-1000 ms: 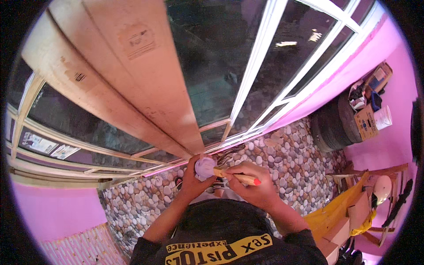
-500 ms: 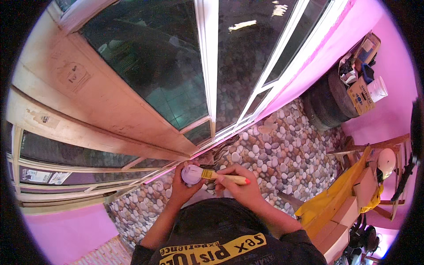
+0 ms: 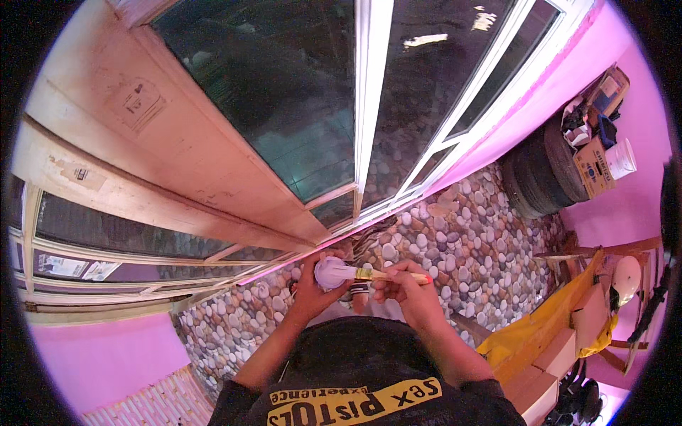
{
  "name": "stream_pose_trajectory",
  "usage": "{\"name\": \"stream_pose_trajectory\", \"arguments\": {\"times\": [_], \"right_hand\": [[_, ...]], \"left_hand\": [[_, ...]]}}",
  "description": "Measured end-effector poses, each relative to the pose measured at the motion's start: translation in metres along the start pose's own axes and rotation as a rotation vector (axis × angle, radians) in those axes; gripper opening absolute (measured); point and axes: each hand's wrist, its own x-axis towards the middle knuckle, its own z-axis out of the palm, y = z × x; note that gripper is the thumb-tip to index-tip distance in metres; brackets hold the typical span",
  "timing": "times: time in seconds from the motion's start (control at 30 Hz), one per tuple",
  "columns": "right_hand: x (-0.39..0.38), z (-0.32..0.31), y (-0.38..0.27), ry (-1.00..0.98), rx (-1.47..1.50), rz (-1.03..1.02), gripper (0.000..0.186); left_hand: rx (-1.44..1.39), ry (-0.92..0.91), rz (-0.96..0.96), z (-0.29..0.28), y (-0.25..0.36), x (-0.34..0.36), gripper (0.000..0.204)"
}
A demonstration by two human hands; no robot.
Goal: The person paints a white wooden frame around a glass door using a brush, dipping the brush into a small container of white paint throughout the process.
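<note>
My left hand point(image 3: 312, 292) is wrapped round a small round tub of pale lilac paint point(image 3: 329, 274), held in front of my body. In my right hand point(image 3: 410, 290), a paintbrush point(image 3: 383, 275) with a light wooden handle and a red end lies almost level. Its bristles sit over the tub's opening, coated in the pale paint. How deep the paint is in the tub cannot be seen. Ahead stand a wooden door panel point(image 3: 192, 163) and window frames in white point(image 3: 366, 106) with dark glass.
Pebble-patterned flooring point(image 3: 469, 241) spreads around me. Stacked tires point(image 3: 543, 170), a cardboard box point(image 3: 594, 167) and a white bucket point(image 3: 621, 157) stand at the far right by a pink wall. Nearer on the right are a yellow cloth point(image 3: 533, 326) and cartons point(image 3: 554, 355).
The brush has swung level and shifted right, and more of its handle and metal band shows. My whole view has turned slightly, so the scene sits further right.
</note>
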Motion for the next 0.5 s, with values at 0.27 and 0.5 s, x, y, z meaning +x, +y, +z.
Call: {"name": "stream_pose_trajectory", "arguments": {"times": [0.27,0.5], "right_hand": [[0.003,0.002,0.001,0.008,0.128,0.065,0.009],[0.013,-0.006,0.017,-0.026,0.26,0.115,0.015]], "left_hand": [[-0.063,0.004,0.109,-0.001,-0.007,0.003,0.072],[0.028,0.025,0.083,-0.005,-0.009,0.003,0.073]]}}
